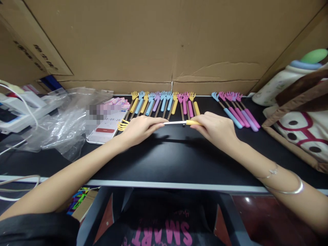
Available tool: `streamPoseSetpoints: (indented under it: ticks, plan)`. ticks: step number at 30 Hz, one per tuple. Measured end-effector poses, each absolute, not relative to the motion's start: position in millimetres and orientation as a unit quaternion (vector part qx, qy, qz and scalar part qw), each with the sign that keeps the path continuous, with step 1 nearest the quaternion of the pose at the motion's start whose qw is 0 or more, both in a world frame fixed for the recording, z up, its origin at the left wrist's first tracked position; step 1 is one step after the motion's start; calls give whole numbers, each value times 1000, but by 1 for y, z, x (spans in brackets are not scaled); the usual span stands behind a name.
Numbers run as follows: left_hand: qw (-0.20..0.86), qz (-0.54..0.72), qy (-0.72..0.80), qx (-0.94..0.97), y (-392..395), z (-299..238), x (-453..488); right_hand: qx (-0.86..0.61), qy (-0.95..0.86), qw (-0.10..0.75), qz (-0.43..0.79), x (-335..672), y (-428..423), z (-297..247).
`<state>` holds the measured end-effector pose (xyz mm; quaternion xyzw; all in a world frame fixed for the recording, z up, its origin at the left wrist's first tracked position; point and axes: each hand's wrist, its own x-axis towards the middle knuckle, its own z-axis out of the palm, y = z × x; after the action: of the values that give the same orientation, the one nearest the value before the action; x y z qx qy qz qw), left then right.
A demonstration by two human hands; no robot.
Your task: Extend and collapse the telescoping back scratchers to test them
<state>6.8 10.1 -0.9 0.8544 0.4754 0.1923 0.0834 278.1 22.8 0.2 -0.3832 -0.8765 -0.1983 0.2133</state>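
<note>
A yellow back scratcher with a silver rod is held level above the black table. My left hand is closed around its claw end, and the yellow claw tips show beyond my fingers at the left. At the other end, my right hand grips the yellow handle, partly hiding it. Behind my hands lies a row of colourful claw heads on rods, with loose grip sleeves between them. To the right lie several back scratchers with grips fitted, in blue, pink and purple.
A phone showing a timer lies left of my left hand, beside crumpled clear plastic bags. White power strips and cables are at the far left. A bottle and a brown-edged bag stand right. A cardboard wall closes the back.
</note>
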Motion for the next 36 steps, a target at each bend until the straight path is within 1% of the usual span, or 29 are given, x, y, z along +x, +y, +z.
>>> streamPoseSetpoints:
  ticks: [8, 11, 14, 19, 22, 29, 36]
  plan:
    - [270, 210, 415, 843, 14, -1, 4, -321, -878, 248, -253, 279, 26, 2]
    - [300, 215, 404, 837, 14, 0, 5, -312, -880, 248, -260, 280, 27, 3]
    - [274, 209, 426, 837, 13, -1, 6, -315, -884, 232, -256, 280, 28, 5]
    - [162, 195, 457, 852, 12, -2, 6, -307, -892, 227, -242, 281, 29, 5]
    - [125, 196, 457, 859, 12, -4, 6, -299, -894, 235, -239, 282, 29, 4]
    - [93, 208, 449, 864, 14, -8, 6, -311, -898, 226, -213, 283, 29, 2]
    - [106, 193, 450, 865, 13, -6, 7, -298, -900, 237, -210, 283, 28, 1]
